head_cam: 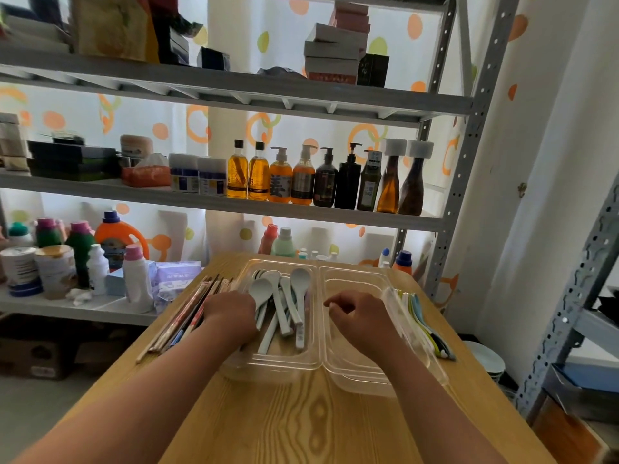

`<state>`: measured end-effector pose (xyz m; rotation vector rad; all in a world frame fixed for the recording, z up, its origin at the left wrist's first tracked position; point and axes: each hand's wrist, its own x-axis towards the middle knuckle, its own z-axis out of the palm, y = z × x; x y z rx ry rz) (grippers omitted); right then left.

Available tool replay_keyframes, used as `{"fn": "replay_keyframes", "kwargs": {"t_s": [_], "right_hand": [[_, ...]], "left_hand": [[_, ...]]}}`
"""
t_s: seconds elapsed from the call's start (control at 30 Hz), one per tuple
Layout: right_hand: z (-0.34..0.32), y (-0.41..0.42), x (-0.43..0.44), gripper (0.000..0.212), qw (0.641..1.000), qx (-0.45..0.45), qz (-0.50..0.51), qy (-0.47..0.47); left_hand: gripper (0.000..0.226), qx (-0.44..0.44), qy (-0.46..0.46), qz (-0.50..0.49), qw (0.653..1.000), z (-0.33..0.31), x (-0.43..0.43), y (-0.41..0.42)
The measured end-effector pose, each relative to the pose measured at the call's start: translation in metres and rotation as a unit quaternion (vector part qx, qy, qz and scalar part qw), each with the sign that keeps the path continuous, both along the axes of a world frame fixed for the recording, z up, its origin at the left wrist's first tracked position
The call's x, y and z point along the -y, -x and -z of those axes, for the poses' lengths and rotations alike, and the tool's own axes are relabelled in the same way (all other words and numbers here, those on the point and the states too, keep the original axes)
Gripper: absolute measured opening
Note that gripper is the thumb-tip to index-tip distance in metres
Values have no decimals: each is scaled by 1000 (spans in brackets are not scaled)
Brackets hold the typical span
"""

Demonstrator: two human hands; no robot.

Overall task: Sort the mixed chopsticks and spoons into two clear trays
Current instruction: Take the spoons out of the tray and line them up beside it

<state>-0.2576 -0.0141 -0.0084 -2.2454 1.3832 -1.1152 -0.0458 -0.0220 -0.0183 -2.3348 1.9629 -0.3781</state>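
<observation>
Left hand amid spoons, left tray; right hand above right tray

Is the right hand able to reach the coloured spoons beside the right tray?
Probably yes: the right hand is over the right tray, and the coloured spoons lie just past its rim, nothing between.

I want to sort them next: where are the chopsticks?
In the head view, the chopsticks lie on the table, just left of the left tray, beside the left hand.
</observation>
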Motion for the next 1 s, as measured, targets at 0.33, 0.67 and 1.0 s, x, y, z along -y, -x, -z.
{"fn": "replay_keyframes", "kwargs": {"t_s": [0.33, 0.67, 1.0], "right_hand": [[4, -4, -2, 21, 1000, -5, -10, -1], [9, -4, -2, 21, 1000, -3, -22, 6], [15, -2, -1, 20, 1000, 8, -12, -4]], "left_hand": [[33, -24, 11, 54, 998, 1, 1, 1], [18, 36, 20, 101, 994, 6, 3, 13], [26, -187, 60, 52, 979, -4, 10, -2]]}}
